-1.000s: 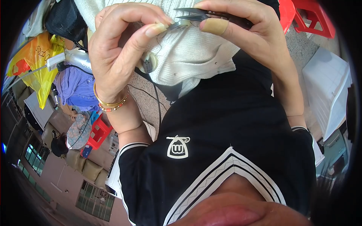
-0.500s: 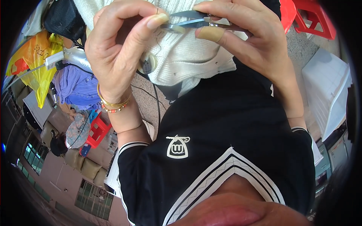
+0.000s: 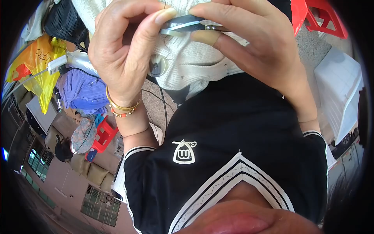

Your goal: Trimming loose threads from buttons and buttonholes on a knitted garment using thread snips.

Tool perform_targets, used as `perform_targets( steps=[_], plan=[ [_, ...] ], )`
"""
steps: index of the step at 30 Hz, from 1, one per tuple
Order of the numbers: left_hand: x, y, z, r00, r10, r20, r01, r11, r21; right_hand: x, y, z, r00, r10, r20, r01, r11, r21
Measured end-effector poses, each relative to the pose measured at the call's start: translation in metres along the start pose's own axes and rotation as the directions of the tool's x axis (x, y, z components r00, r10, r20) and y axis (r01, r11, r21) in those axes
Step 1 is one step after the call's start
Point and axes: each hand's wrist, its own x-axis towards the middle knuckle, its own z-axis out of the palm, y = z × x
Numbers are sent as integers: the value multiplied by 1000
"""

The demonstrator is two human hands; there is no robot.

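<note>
My left hand [image 3: 124, 46] is closed, thumb and forefinger pinching a thin dark thread [image 3: 165, 5] that shows above the thumb tip. In my right hand [image 3: 253, 35] is a small pair of scissors [image 3: 183, 24], blades pointing left to my left fingertips; the fingers hide the handles. A pale round button [image 3: 173, 33] shows its edge just under the blades. Below it, a larger pale button [image 3: 157, 66] lies against the off-white knitted garment [image 3: 194, 60] on my lap. Whether the blades touch the thread I cannot tell.
To the left are a yellow plastic bag [image 3: 39, 74], purple clothing [image 3: 80, 87] and a black mesh item [image 3: 66, 23]. Another person [image 3: 82, 138] is by a red stool [image 3: 104, 134]. Another red stool [image 3: 327, 19] and a white plastic bin [image 3: 339, 85] stand right.
My right hand has brought the scissors left, closer to my left fingertips. The larger button has turned its face more into view.
</note>
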Motion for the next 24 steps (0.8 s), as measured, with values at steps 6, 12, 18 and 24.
perform_targets(
  steps=[6,12,18,24],
  plan=[
    [0,-1,1,1000,9,14,-10,1000,12,-2,4,6,994,-78,-70,74,995,-69],
    [-1,-3,1,1000,26,-7,-26,999,43,0,4,9,987,-92,-134,83,994,-70],
    [1,-5,0,999,28,-24,-28,1000,15,10,40,35,871,-405,-280,335,904,-266],
    [6,-4,-3,985,170,38,-171,984,53,-1,21,3,974,-92,-207,100,995,30]
  ],
)
